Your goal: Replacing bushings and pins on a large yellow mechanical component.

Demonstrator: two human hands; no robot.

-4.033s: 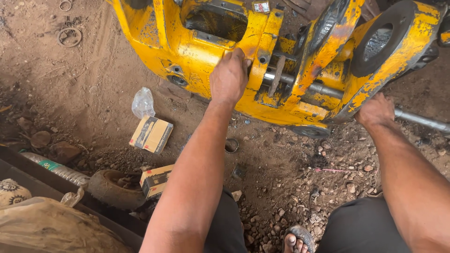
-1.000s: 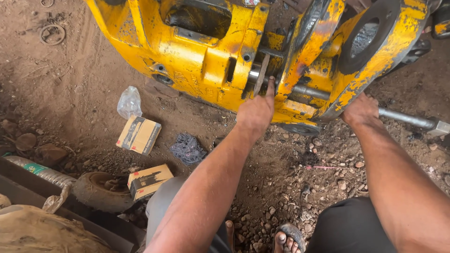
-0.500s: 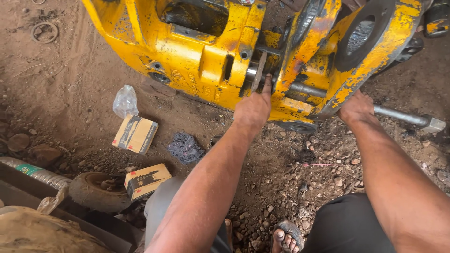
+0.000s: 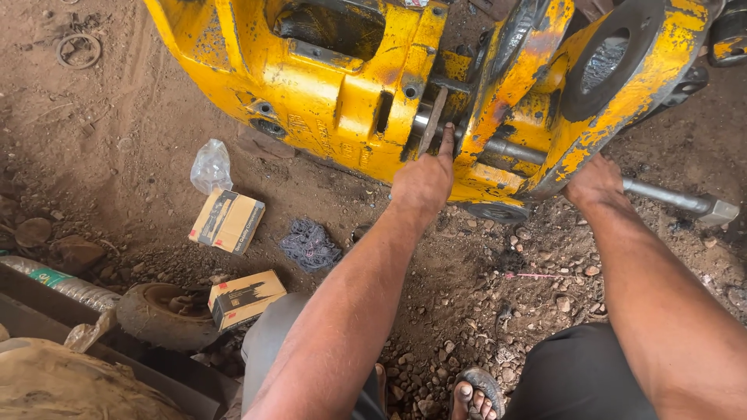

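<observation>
A big, chipped yellow machine housing (image 4: 334,85) lies on the dirt. My left hand (image 4: 424,183) reaches up to a gap in it. Its index finger is stretched out and touches a steel shaft (image 4: 506,148) beside a thin flat metal piece (image 4: 433,120). The other fingers are curled under and hidden. My right hand (image 4: 595,183) is wrapped over a long steel rod (image 4: 677,201). The rod runs out to the right from under the housing and ends in a square head.
On the dirt to the left lie two small cardboard boxes (image 4: 227,221) (image 4: 246,298), a clear plastic bag (image 4: 211,166), a dark rag (image 4: 310,243), a small rubber wheel (image 4: 165,315) and a plastic bottle (image 4: 58,285). My sandalled foot (image 4: 475,393) rests on gravel.
My left hand came down from the top of the housing to the gap by the shaft and has stayed there over the last second. My right hand has stayed on the rod.
</observation>
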